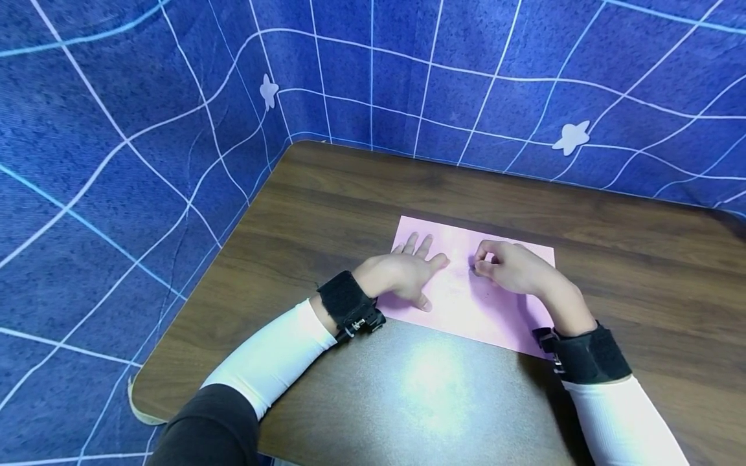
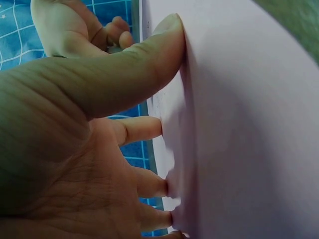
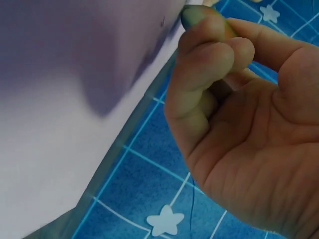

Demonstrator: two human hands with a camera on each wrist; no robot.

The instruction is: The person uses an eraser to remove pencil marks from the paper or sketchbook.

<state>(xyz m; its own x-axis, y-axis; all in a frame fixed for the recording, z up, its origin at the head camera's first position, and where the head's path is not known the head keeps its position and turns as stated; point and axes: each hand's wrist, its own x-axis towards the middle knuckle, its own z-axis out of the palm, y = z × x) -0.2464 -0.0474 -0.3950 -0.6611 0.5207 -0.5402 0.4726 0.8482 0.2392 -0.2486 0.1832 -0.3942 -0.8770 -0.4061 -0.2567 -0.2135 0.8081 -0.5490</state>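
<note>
A sheet of pink paper [image 1: 466, 304] lies on the wooden table. My left hand [image 1: 408, 275] rests on its left part, fingers spread and thumb stretched toward the middle; in the left wrist view the thumb [image 2: 144, 64] and fingertips meet the paper. Over the right half, my right hand [image 1: 513, 265] pinches a small grey-green piece with an orange edge [image 3: 193, 17] between thumb and curled fingers, right at the paper's surface. Most of that piece is hidden by the fingers, and I cannot tell its kind. Small dark marks show on the paper beside it.
The brown wooden table [image 1: 344, 188] extends around the paper, with a bright glare near its front. A blue curtain [image 1: 443, 71] with a white grid and stars stands along the back and left edges. Each wrist wears a black strap [image 1: 591, 356] with a camera.
</note>
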